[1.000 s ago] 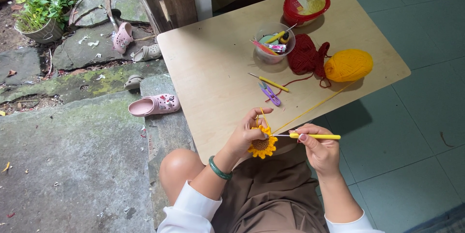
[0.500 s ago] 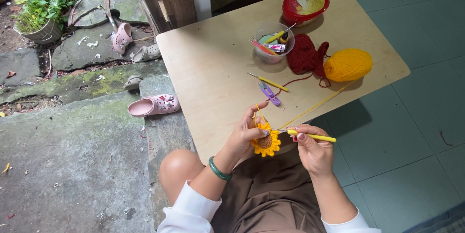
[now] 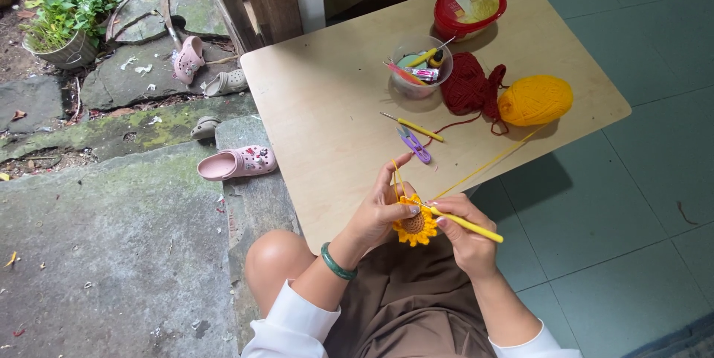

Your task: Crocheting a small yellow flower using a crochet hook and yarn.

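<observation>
Outdoors, at a low wooden tabletop (image 3: 327, 105): I sat crocheting, seen from above.
Left hand: my left hand (image 3: 383, 209), a green bangle (image 3: 338, 262) on the wrist, pinched the crocheted sunflower (image 3: 416, 228) by its edge, forefinger raised with the yellow strand (image 3: 487, 165) looped over it.
Right hand: my right hand (image 3: 465, 235) gripped the yellow crochet hook (image 3: 465, 223), its tip at the flower's rim.
Where the work was: the sunflower hung over my lap, just off the tabletop's near edge, between both hands.
Supply: the strand ran taut up to the yellow yarn ball (image 3: 535, 100), which touched the dark red yarn (image 3: 470, 86).
Also on the tabletop: a spare hook (image 3: 411, 127), purple snips (image 3: 414, 144), a clear cup of tools (image 3: 421, 68) and a red-rimmed tub (image 3: 470, 8).
Step in hand: by my reading, a petal stitch on the outer round.
Next move: it called for catching the strand and drawing it through while the left hand kept tension.
</observation>
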